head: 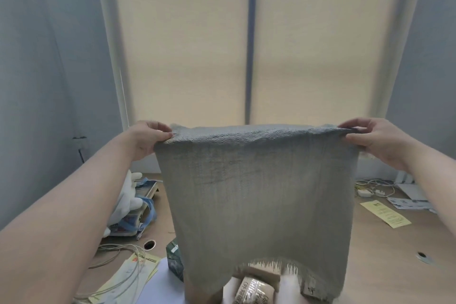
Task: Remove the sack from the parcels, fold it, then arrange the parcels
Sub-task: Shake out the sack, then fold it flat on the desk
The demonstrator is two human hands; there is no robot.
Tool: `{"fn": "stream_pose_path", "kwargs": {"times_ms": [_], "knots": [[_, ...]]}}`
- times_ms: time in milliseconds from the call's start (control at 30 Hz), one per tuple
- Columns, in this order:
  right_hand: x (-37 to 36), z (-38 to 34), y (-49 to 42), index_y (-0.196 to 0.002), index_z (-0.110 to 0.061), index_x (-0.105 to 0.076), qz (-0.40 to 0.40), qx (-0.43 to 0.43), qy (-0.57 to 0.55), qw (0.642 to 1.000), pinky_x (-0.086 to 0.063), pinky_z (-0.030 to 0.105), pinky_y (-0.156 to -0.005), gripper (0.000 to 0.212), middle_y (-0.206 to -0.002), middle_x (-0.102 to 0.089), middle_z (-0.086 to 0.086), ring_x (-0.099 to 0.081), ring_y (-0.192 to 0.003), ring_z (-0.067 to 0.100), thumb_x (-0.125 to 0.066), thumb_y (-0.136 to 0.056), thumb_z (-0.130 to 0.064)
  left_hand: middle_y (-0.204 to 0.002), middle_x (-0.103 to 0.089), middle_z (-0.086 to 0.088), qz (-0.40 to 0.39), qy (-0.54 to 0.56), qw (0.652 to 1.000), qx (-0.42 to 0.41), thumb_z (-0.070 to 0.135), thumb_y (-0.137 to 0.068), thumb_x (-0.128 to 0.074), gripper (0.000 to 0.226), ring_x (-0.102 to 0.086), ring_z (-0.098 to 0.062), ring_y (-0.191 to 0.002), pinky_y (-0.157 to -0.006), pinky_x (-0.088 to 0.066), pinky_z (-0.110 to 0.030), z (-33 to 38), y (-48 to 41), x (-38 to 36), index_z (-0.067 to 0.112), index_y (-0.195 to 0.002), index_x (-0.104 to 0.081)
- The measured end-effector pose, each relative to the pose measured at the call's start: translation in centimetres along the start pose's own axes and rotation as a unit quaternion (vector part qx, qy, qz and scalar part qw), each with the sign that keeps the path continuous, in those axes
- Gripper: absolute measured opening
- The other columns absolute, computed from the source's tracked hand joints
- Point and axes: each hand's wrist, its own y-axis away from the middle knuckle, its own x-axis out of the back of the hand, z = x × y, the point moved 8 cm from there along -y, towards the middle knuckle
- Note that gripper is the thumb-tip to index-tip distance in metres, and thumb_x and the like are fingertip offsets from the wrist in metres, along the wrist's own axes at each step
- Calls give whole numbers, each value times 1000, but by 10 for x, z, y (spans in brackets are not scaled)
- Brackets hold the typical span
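Head view, and both arms are up and out in front. The left hand [148, 139] pinches the sack's [256, 192] top left corner, thumb and curled fingers closed on the weave. The right hand [370, 142] pinches the top right corner the same way, spare fingers lifted off the cloth. Between them the top edge runs taut and nearly level, and the grey woven sack hangs flat like a curtain in front of the pale window blind [246, 44]. Its frayed lower edge arches just above the parcels [254, 286], brown taped packages down at the bottom of the picture; whether the fringe touches them, I can't tell. A dark green box [175, 261] sits beside the sack's lower left edge. On the wooden desk [370, 242], open surface lies to the right, with a yellow leaflet [386, 213] farther back. To the left, cables [118, 254] and papers crowd the space.
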Motion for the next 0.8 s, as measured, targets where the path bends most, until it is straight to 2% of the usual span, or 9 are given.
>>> {"fn": "stream_pose_path", "kwargs": {"times_ms": [67,133,167,300,400,500,633,700,800], "knots": [[6,-4,-1,-116,-7,-68,37,18,9,999,-54,9,-60,31,-106,-68,15,-63,-88,17,-65,-90,9,-91,-73,-14,-78,44,996,4,3,-65,-90,26,-75,-9,-71,-61,-59,-19,5,4,-9,4,-88,-78],[8,-7,0,-118,-6,-68,48,27,19,998,-55,10,-64,39,-103,-68,13,-62,-90,18,-67,-85,14,-111,-75,-13,-147,29,989,8,4,-39,-101,74,-74,-18,-98,-75,-60,-23,8,8,-14,5,-110,-76],[9,-9,0,-118,-6,-68,49,31,28,998,-56,13,-67,41,-102,-68,12,-62,-92,20,-68,-83,15,-120,-72,-12,-154,-2,988,8,-4,-42,-97,85,-71,-20,-107,-79,-59,-25,9,8,-16,7,-122,-70],[12,-16,-1,-112,-1,-68,60,45,72,995,-50,20,-72,30,-102,-67,15,-60,-90,21,-69,-85,11,-120,-62,-8,-92,-141,986,-15,-22,-80,-64,60,-61,-22,-109,-83,-53,-31,15,7,-19,17,-126,-65],[20,-20,-3,-111,4,-67,78,55,63,993,-49,29,-76,22,-102,-66,16,-58,-93,25,-69,-89,3,-92,-57,-5,-34,-149,987,-60,-3,-89,-68,27,-49,-15,-76,-66,-41,-26,27,3,-10,16,-107,-72],[29,-27,-3,-109,-1,-66,101,68,16,992,-46,29,-76,18,-90,-64,7,-57,-90,19,-69,-91,-4,-73,-43,0,38,-125,986,-102,17,-89,-73,9,-34,-14,-64,-59,-30,-26,41,1,2,15,-97,-68],[23,-36,-3,-112,-16,-65,74,75,-116,988,-47,30,-82,34,-98,-67,-3,-62,-93,11,-74,-82,-30,-73,-45,7,79,-41,986,-140,33,-83,-72,12,-38,-11,-69,-65,-31,-28,55,4,6,26,-92,-67],[17,-41,-2,-115,-18,-63,74,92,-162,980,-55,23,-74,42,-99,-69,-6,-65,-88,9,-71,-79,-38,-82,-59,10,86,6,985,-151,34,-84,-72,7,-50,-8,-79,-71,-37,-24,55,5,2,29,-87,-71],[12,-49,-1,-118,-13,-58,121,142,-142,972,-53,11,-68,18,-96,-64,-7,-60,-87,6,-54,-103,-23,-90,-69,9,101,72,974,-187,27,-93,-68,5,-60,-10,-91,-75,-47,-22,56,6,-1,28,-90,-72]]}}
